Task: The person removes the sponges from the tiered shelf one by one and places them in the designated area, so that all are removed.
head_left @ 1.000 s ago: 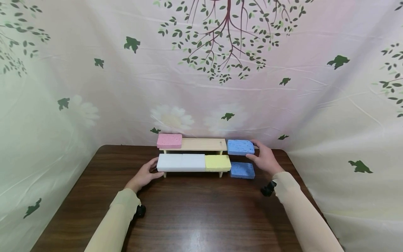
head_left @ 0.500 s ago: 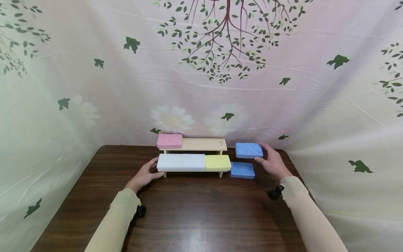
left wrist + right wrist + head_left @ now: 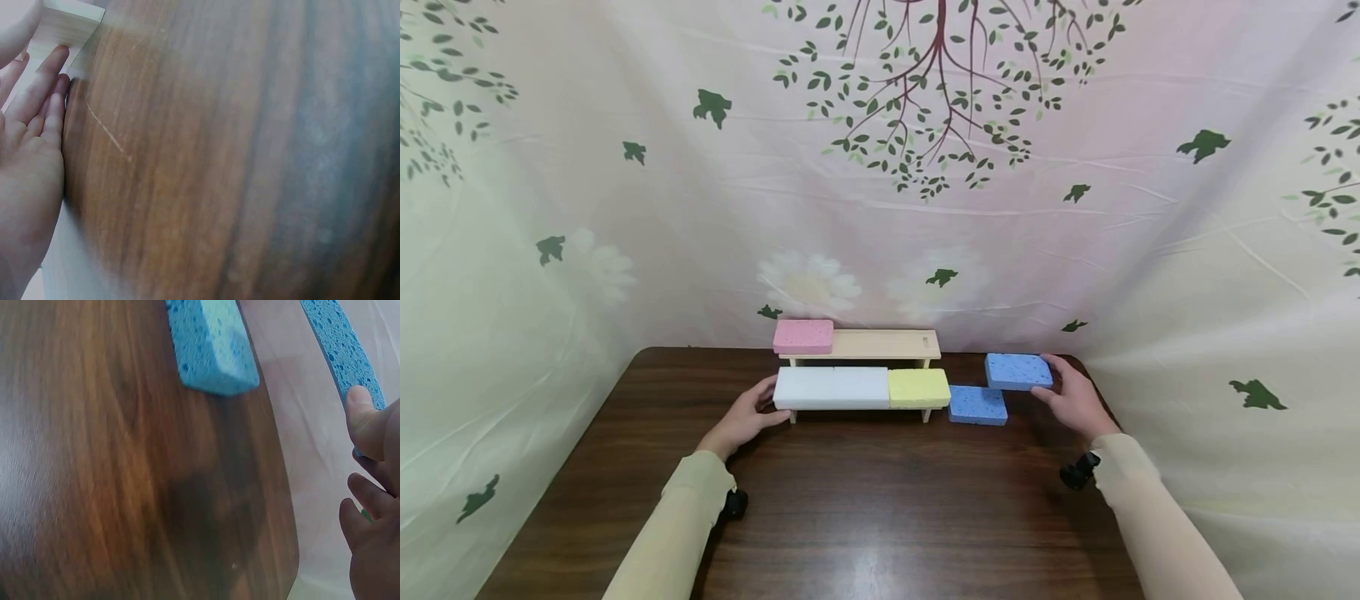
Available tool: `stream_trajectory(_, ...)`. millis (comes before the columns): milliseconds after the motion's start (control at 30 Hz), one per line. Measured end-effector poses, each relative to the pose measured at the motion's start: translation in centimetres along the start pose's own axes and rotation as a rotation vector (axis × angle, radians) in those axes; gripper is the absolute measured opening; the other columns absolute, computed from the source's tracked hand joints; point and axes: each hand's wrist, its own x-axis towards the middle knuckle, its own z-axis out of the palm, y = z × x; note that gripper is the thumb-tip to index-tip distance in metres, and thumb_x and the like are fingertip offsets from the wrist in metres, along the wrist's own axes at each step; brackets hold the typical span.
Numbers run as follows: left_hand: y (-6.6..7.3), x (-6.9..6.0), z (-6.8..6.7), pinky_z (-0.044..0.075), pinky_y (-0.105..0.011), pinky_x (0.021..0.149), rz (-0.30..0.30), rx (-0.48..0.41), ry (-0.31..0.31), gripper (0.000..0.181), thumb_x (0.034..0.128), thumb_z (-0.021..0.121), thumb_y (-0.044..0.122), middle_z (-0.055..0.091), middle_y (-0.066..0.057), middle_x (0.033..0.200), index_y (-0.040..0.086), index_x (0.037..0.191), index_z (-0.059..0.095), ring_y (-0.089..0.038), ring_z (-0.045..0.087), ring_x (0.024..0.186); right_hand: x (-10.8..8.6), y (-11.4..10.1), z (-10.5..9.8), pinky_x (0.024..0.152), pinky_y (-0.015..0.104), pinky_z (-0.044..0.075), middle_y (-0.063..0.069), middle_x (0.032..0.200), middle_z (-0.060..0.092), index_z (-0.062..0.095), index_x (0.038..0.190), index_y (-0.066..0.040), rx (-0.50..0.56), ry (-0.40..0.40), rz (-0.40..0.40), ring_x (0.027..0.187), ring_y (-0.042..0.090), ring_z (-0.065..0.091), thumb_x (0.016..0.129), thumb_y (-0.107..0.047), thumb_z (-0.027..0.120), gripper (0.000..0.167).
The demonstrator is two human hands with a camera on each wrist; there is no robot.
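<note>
My right hand (image 3: 1075, 404) pinches the end of a blue sponge (image 3: 1017, 372), thumb in front and fingers behind. The held sponge (image 3: 347, 353) also shows in the right wrist view, with the thumb pressed on it. Another blue sponge (image 3: 977, 406) is just left of it, beside the front wooden stand. My left hand (image 3: 745, 418) holds the left end of that front wooden stand (image 3: 65, 28), thumb in front and fingers behind. Two white blocks (image 3: 831, 388) and a yellow sponge (image 3: 920, 388) lie in a row on the stand, mostly covering it.
Behind is a second wooden stand (image 3: 887, 342) with a pink sponge (image 3: 803, 337) on its left end. Both stands are on a dark wooden table (image 3: 865, 500). A printed cloth (image 3: 880, 233) hangs around the back and sides.
The right hand has carried its blue sponge rightward and toward the front, away from the right end of the back stand. The left hand and the row on the front stand have not moved.
</note>
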Motion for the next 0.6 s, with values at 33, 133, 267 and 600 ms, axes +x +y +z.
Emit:
stream_trajectory(33, 0.0, 0.0, 0.0, 0.029, -0.066, 0.121, 0.001, -0.007, 0.000, 0.086, 0.0957, 0.080, 0.020, 0.046, -0.023, 0.160, 0.007, 0.165, 0.030, -0.045, 0.039, 0.149, -0.1, 0.3, -0.1, 0.109, 0.068, 0.043, 0.033, 0.156, 0.041, 0.031, 0.160, 0.002, 0.007, 0.000, 0.001, 0.137, 0.051, 0.047, 0.102, -0.015, 0.071, 0.072)
stream_trajectory(133, -0.2, 0.1, 0.0, 0.028, -0.066, 0.122, 0.007, -0.016, -0.001, 0.086, 0.0963, 0.079, 0.018, 0.046, -0.024, 0.160, 0.006, 0.165, 0.030, -0.045, 0.038, 0.150, -0.3, 1.1, -0.4, 0.109, 0.068, 0.042, 0.033, 0.156, 0.041, 0.031, 0.160, 0.002, 0.013, 0.001, 0.004, 0.137, 0.051, 0.047, 0.103, -0.014, 0.070, 0.071)
stream_trajectory(267, -0.2, 0.2, 0.1, 0.027, -0.066, 0.122, 0.003, -0.007, 0.003, 0.084, 0.0975, 0.077, 0.015, 0.044, -0.026, 0.160, 0.004, 0.165, 0.029, -0.047, 0.036, 0.150, -0.7, 2.0, -0.5, 0.109, 0.069, 0.042, 0.035, 0.155, 0.041, 0.031, 0.160, 0.003, 0.012, -0.002, 0.008, 0.135, 0.052, 0.047, 0.103, -0.012, 0.069, 0.071)
stream_trajectory(600, 0.2, 0.0, 0.2, 0.025, -0.066, 0.122, -0.010, 0.011, 0.013, 0.083, 0.0978, 0.076, 0.013, 0.043, -0.026, 0.161, 0.004, 0.165, 0.028, -0.048, 0.036, 0.150, -1.6, 3.9, -0.7, 0.112, 0.074, 0.033, 0.038, 0.159, 0.034, 0.030, 0.160, 0.005, -0.031, -0.016, 0.034, 0.143, 0.057, 0.036, 0.102, -0.008, 0.067, 0.070)
